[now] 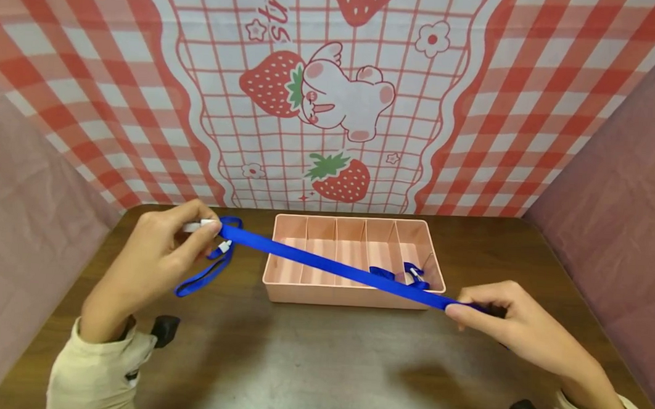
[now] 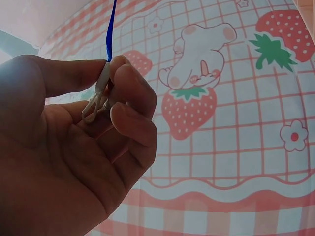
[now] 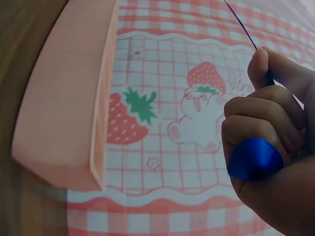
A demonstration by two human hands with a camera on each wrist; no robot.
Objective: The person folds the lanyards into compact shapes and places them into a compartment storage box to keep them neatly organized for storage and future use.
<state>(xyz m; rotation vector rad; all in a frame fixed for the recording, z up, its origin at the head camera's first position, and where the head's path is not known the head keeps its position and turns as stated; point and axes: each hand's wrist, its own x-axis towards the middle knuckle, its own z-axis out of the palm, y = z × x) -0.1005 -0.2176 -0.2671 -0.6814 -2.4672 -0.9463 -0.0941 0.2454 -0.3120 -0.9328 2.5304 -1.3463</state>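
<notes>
A blue lanyard (image 1: 324, 264) is stretched taut between my two hands, slanting down to the right across the pink box. My left hand (image 1: 164, 245) pinches its white clip end (image 2: 102, 81) between thumb and fingers; a thin pale loop hangs from the clip in the left wrist view. On the right, my right hand (image 1: 507, 319) grips the other stretch of strap between thumb and curled fingers. In the right wrist view, a blue fold of strap (image 3: 256, 158) bulges out below those fingers.
The pink box (image 1: 345, 295) has several narrow compartments; blue lanyards (image 1: 415, 276) with a white clip lie in its right-hand ones. Another blue lanyard (image 1: 204, 278) lies on the wooden table (image 1: 308, 364) beside my left hand. A strawberry-print cloth (image 1: 344, 94) hangs behind.
</notes>
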